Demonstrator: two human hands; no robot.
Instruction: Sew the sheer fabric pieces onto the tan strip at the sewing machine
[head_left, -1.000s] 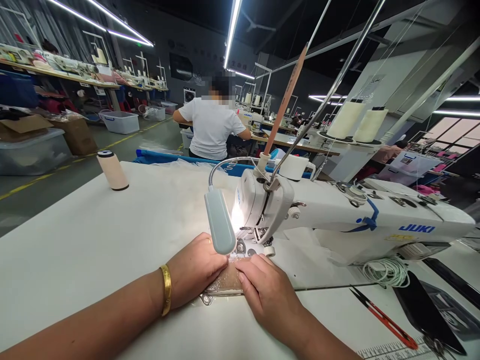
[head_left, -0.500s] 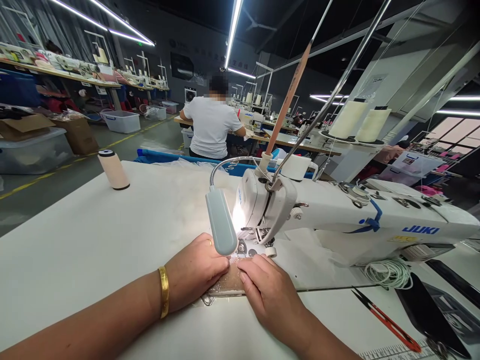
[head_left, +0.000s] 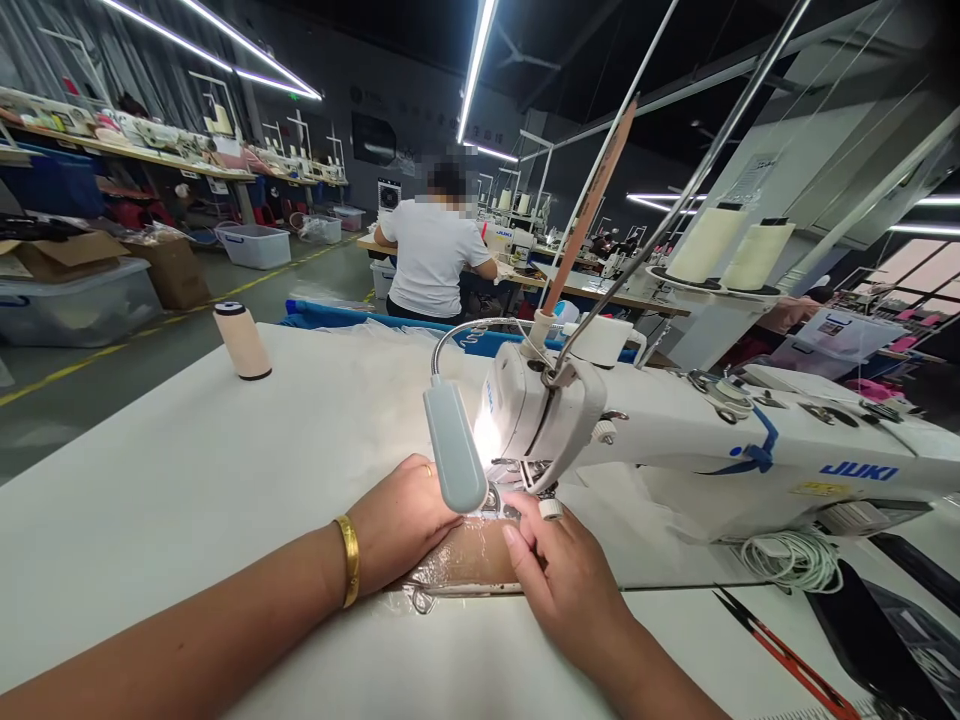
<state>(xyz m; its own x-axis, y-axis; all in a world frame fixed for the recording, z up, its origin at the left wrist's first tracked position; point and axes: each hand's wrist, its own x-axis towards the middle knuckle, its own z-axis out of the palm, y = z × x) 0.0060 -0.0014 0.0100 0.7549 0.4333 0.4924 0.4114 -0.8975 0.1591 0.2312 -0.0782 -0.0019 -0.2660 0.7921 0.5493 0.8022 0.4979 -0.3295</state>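
A white sewing machine (head_left: 637, 400) stands on the white table, its lamp (head_left: 456, 445) hanging over the needle area. Sheer white fabric (head_left: 375, 385) spreads behind and left of the needle. My left hand (head_left: 401, 520), with a gold bracelet at the wrist, rests left of the presser foot, its fingers bent together and their tips partly hidden by the lamp; what they may hold is hidden. My right hand (head_left: 559, 560) is right of the foot, thumb apart from the bent index finger. Between the hands lies a brown plate (head_left: 476, 553) under shiny clear film.
A thread cone (head_left: 242, 342) stands at the table's back left. Red-handled snips (head_left: 787, 655), a black tray (head_left: 862, 640) and coiled pale cord (head_left: 791, 560) lie on the right. Beyond the table a person in a white shirt (head_left: 431, 258) sits facing away.
My right hand has shifted right, away from my left hand, and its thumb and index finger have parted more. More of the brown plate shows. The whole view has shifted slightly.
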